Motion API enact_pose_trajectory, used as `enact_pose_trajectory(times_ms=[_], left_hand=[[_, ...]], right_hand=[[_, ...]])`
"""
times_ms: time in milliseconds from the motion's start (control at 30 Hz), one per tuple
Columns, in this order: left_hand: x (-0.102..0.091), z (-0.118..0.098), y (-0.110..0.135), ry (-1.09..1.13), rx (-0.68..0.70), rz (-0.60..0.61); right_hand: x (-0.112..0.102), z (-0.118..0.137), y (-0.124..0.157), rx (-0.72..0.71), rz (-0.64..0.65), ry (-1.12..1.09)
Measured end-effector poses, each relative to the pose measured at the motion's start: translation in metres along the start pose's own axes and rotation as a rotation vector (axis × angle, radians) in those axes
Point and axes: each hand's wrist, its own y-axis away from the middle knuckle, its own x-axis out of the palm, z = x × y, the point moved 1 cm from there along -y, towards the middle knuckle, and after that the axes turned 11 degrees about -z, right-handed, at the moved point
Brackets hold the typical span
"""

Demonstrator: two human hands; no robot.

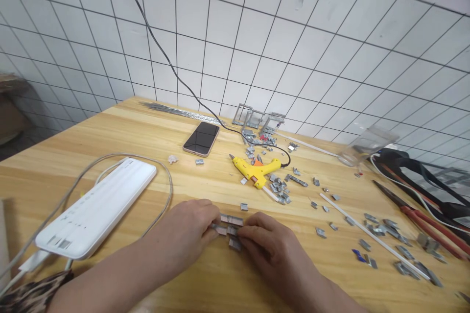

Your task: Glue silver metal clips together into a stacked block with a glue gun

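Several small bent grey metal pieces (232, 230) lie close together in short rows on the wooden table, between my two hands. My left hand (198, 220) comes in from the left, fingers bent together and gripping the left end of the pieces. From the right, my right hand (273, 242) pinches the right end; its fingertips partly hide the metal. A single loose metal piece (244, 207) rests just beyond my fingers. Farther back lies a yellow hot glue gun (257, 171) with a white glue stick (270, 193) in its rear.
A white power strip (99, 207) with cables lies left, a phone (201, 138) behind. Metal frames (253, 116) and thin rods (176, 111) are near the tiled wall. Scattered metal bits (385, 229), a long white stick (374, 235), red-handled pliers (422, 220) and a clear container (367, 144) are right.
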Motion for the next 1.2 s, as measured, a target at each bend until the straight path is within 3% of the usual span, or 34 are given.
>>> enact_pose_trajectory(times_ms=[567, 733, 933, 1200], left_hand=[[-0.002, -0.001, -0.001, 0.01, -0.078, -0.02], [-0.005, -0.001, -0.002, -0.021, -0.111, -0.005], [-0.004, -0.002, -0.002, -0.061, -0.088, 0.017], [-0.002, -0.004, 0.0, -0.075, -0.056, 0.002]], right_hand=[[-0.005, 0.0, -0.001, 0.0, -0.023, -0.057], [-0.013, -0.005, 0.0, 0.055, 0.018, 0.033], [-0.012, -0.002, 0.002, 0.055, 0.079, 0.096], [-0.009, 0.0, 0.002, 0.024, 0.051, 0.091]])
